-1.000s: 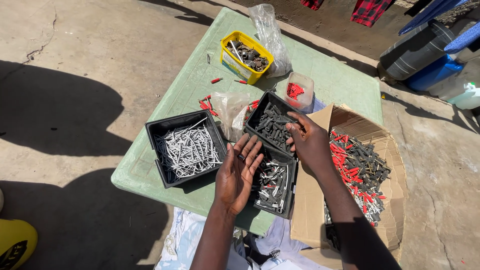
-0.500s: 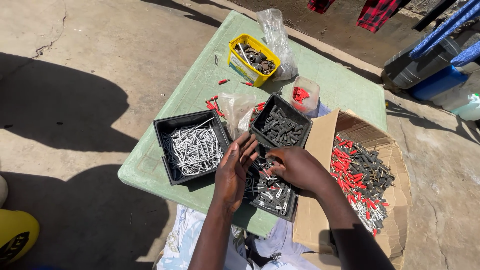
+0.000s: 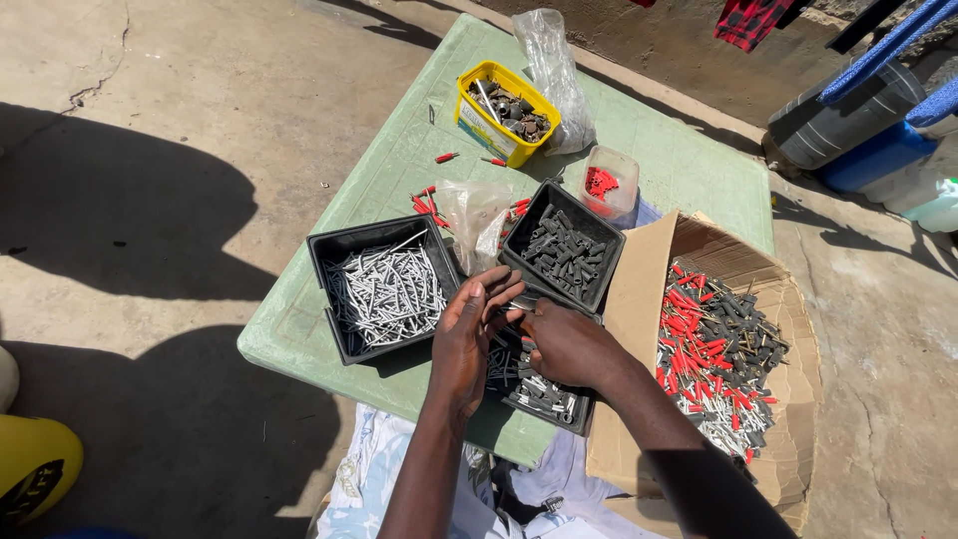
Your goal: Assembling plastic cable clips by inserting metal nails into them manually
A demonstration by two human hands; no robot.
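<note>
My left hand and my right hand meet fingertip to fingertip just above a black tray of mixed silver screws and grey plugs at the near edge of the green table. The left hand is cupped on its side and the right hand's fingers pinch at its fingertips. What lies between them is hidden. A black tray of silver screws sits to the left of the hands. Just beyond them is a black tray of grey plugs.
At my right, an open cardboard box holds red and grey plugs and screws. Farther back stand a yellow tub of dark parts, clear plastic bags, a clear cup of red plugs and loose red plugs. Barrels stand at top right.
My right hand left the tray of grey plugs and came down to my left hand. The left hand, palm up before, has curled onto its side over the near tray.
</note>
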